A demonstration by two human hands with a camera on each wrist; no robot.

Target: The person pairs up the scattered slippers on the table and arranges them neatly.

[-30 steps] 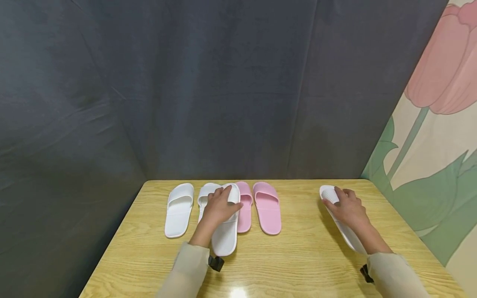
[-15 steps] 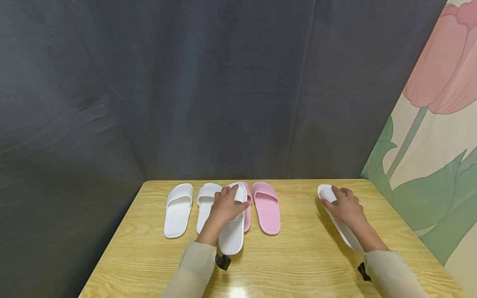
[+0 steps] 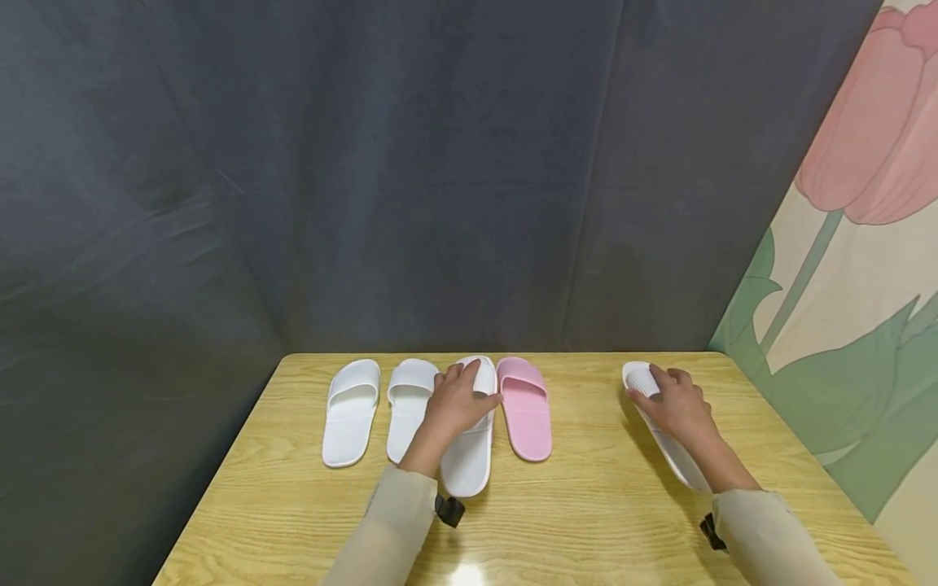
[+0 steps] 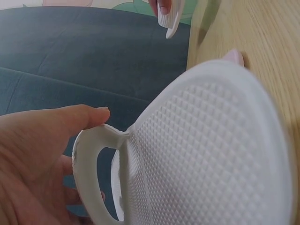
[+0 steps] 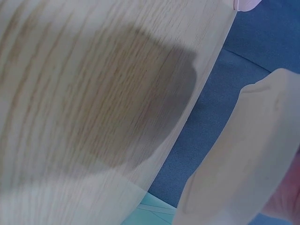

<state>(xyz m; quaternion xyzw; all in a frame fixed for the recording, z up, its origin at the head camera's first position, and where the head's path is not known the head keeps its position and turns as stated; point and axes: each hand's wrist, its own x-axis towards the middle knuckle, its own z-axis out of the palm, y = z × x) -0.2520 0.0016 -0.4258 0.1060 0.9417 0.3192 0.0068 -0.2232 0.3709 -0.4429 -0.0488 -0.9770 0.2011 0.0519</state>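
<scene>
My left hand (image 3: 458, 400) grips a white slipper (image 3: 469, 465) by its strap, seen close up in the left wrist view with the textured footbed (image 4: 201, 154) facing the camera. That slipper hangs in front of one pink slipper and hides nearly all of it. Just to its right a second pink slipper (image 3: 529, 419) lies on the table. On the right, my right hand (image 3: 681, 404) holds another white slipper (image 3: 677, 457) by the strap area, tilted. In the right wrist view this slipper (image 5: 243, 150) is raised off the table, its shadow beneath.
Two more white slippers, one at the far left (image 3: 350, 419) and one beside my left hand (image 3: 407, 411), lie on the wooden table (image 3: 586, 505). A dark curtain (image 3: 454, 179) stands behind the table. A wall with a painted tulip (image 3: 857, 130) rises at the right.
My left hand has moved to the right with its white slipper, uncovering the second white slipper and covering the left pink one. My right hand has shifted very slightly left.
</scene>
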